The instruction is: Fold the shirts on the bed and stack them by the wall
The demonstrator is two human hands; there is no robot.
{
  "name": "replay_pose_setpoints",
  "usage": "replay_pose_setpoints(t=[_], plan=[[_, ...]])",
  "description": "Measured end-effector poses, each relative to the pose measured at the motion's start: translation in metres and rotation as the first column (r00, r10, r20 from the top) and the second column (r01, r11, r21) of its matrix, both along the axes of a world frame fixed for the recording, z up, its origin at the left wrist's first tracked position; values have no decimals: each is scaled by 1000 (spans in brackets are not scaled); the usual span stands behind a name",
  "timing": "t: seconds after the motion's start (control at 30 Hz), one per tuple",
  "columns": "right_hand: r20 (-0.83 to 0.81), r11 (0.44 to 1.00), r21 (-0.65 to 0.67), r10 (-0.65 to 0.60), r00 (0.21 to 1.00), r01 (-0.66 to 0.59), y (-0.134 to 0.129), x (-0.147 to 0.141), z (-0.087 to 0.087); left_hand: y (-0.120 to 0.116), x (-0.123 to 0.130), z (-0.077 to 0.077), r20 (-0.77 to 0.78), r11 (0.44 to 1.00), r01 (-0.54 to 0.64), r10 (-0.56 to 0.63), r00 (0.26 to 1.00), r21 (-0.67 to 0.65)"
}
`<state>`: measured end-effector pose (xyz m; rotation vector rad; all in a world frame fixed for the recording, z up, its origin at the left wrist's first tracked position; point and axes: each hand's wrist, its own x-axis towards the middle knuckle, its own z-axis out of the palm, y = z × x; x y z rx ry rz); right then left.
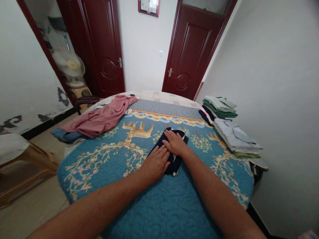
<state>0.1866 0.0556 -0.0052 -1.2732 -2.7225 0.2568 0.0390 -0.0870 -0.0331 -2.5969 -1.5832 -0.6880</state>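
A folded navy garment with white stripes (176, 165) lies near the middle of the table, on a blue quilted cover (159, 205) with deer and blossoms. My left hand (156, 162) rests flat on its left and near part, fingers stretched out. Farther up, my right hand (174, 142) presses palm-down on the same garment, its fingers pointing left. The two hands almost touch. Neither grips the cloth, and both hide much of it.
At the left edge lies a loose pink garment (99, 118) over blue cloth (66, 135). Stacks of folded clothes stand along the right edge, with a pale grey shirt (235, 134) nearest and a green garment (219, 109) behind. A wooden chair (32, 162) is at left.
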Motion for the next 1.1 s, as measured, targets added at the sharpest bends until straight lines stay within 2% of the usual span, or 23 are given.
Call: replay_pose_setpoints(t=[0.23,0.4,0.53,0.73,0.87,1.0,1.1], plan=[[89,993,-66,-93,992,99,24,-6,6,-12,0,4,-29,996,-58,56,998,-75],[96,987,-56,-147,984,153,47,-10,1,-19,-1,10,-59,990,-18,9,998,-138],[67,988,-5,-156,985,157,54,-7,-9,-28,-3,15,-48,979,34,-44,998,-200],[-151,960,242,-109,982,143,49,6,-31,-40,-9,26,-4,958,130,-136,991,-255],[-337,909,365,-74,938,203,46,11,-34,-54,-11,32,21,944,203,-204,979,-260],[-464,859,430,-54,884,278,39,15,-30,-66,-10,27,55,942,279,-273,960,-185],[-557,820,442,-68,828,364,25,25,-28,-62,-10,23,149,971,233,-222,964,-60]])
